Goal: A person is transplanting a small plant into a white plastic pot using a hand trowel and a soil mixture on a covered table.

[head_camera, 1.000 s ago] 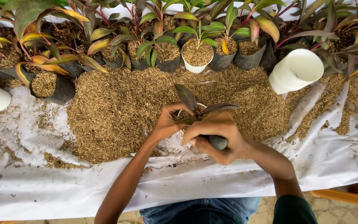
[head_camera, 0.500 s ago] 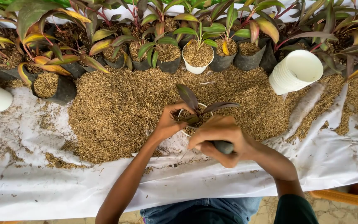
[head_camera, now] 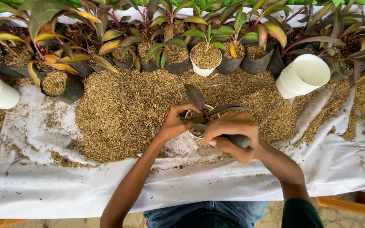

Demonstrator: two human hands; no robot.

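Left hand [head_camera: 175,123] steadied the white pot [head_camera: 189,114] by its rim, right hand [head_camera: 230,134] gripped a dark tool [head_camera: 238,140] just beside it; seedling [head_camera: 199,105] stood upright inside, husk fill [head_camera: 119,109] partly packed, topping-up apparently left.

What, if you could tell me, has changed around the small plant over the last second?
Very little: the right hand has shifted slightly over the dark scoop-like tool it grips. The left hand stays on the white pot with the seedling. The husk pile and cup stack are unmoved.
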